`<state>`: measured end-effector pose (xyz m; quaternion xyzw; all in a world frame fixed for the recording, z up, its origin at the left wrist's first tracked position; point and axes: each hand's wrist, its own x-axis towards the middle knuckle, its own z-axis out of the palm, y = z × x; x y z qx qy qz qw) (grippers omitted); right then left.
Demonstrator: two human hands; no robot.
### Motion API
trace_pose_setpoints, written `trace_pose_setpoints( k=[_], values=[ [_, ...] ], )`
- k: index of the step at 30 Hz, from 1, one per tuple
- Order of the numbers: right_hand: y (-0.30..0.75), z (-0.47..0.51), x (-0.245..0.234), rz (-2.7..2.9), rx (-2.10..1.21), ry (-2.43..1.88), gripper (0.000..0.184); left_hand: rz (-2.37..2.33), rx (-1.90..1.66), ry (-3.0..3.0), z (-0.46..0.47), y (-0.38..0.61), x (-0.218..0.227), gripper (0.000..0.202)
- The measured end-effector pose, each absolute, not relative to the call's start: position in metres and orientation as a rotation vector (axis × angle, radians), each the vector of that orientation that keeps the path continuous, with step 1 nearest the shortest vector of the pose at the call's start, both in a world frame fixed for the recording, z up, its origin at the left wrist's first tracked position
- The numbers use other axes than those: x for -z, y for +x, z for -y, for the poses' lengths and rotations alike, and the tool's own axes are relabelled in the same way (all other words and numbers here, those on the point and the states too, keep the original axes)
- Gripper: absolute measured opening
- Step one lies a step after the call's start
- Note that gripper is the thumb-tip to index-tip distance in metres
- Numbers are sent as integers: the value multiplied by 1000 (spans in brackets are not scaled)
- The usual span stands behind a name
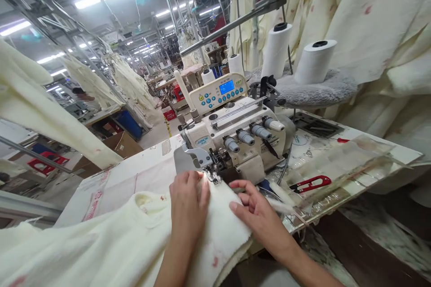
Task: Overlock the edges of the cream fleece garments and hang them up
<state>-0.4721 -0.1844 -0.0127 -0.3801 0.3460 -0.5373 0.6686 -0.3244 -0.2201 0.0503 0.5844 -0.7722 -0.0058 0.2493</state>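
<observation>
Head view: left hand [189, 199] flat, fingers spread, pressing cream fleece fabric [134, 237] at overlock machine [235, 136] presser foot; right hand [251, 208] open, fingertips resting on fabric edge, gripping nothing.

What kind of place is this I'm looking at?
Most likely a garment factory floor: an overlock sewing machine with cream fabric at its needle, thread cones behind it, and cream garments hanging in rows beyond.

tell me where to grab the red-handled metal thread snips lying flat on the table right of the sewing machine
Pinch the red-handled thread snips by the closed right end of the bowed handle, coming from above: they lie flat and the dark tips seem to point left.
</observation>
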Motion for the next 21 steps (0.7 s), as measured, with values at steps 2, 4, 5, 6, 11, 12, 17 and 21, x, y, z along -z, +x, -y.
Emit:
trace_pose_setpoints(
  k=[2,4,5,6,11,12,17,21],
  values=[
    [-472,176,21,-696,1193,-786,44,2097,-145,1381,196,-323,-36,21],
    [-473,168,26,-692,1143,-838,36,2142,-166,1191,171,-323,-17,28],
    [-474,165,28,-722,1118,-893,27,2179,-145,1139,160,-324,-8,29],
    [-476,163,28,-764,1102,-955,19,2211,-121,1120,153,-324,-1,30],
    [-478,157,18,-939,1141,-1193,7,2255,-30,1151,147,-323,1,35],
    [-478,155,16,-961,1158,-1236,11,2239,-38,1135,149,-323,-3,33],
    [-474,148,5,-1045,1202,-1351,24,2056,-67,1028,148,-327,-18,20],
    [-475,141,-1,-957,1167,-1279,23,2095,-236,963,140,-332,-16,27]
  ],
)
